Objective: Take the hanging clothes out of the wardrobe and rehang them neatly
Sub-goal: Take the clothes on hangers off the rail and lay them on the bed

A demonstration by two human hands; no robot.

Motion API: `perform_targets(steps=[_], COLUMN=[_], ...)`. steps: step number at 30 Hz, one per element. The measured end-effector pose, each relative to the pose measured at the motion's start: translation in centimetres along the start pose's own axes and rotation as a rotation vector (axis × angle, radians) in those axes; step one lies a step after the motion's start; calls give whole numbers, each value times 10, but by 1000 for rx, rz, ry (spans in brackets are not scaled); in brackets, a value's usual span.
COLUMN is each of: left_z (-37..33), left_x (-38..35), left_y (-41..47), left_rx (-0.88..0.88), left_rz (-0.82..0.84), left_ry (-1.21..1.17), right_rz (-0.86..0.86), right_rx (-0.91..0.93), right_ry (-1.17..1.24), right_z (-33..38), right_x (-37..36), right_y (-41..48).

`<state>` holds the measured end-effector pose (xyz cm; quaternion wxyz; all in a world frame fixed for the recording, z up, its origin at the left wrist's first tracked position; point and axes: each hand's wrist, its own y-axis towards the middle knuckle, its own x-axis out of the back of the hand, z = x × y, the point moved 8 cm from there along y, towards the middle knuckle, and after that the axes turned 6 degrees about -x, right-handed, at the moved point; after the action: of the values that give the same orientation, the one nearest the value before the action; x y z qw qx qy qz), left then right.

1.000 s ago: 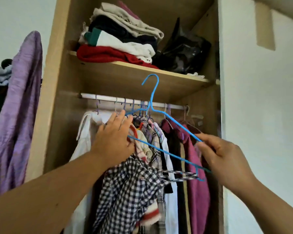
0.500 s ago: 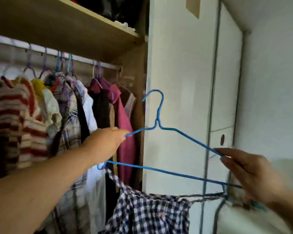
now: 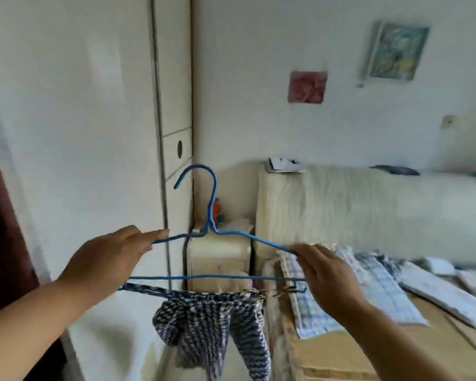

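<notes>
Head view shows two hands holding a blue hanger up in front of a white wardrobe door and a small cream cabinet. The left hand pinches the hanger's left end with its fingers. The right hand has its fingers curled round the right end. A dark checked garment hangs under the bottom bar by thin straps, bunched up in the middle. A bed is on the right, with a light checked cloth on it.
</notes>
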<state>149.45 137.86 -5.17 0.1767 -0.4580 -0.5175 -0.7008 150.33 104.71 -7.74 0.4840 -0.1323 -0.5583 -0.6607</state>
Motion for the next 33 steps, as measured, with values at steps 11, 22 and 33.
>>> perform_targets(steps=[11,22,33], left_z=[-120,-359,-680], left_x=[-60,-94,-80], left_y=[-9,-61,-199], left_rx=[-325,-782,-1237], left_rz=[83,186,414], left_ry=[-318,-670,-870], right_rz=[-25,-43,-261], right_rx=[-574,-1021,-1533], right_ry=[-151,-351,-386], right_z=[-32,-28,4], right_x=[71,194,357], right_y=[-211,-464,-739])
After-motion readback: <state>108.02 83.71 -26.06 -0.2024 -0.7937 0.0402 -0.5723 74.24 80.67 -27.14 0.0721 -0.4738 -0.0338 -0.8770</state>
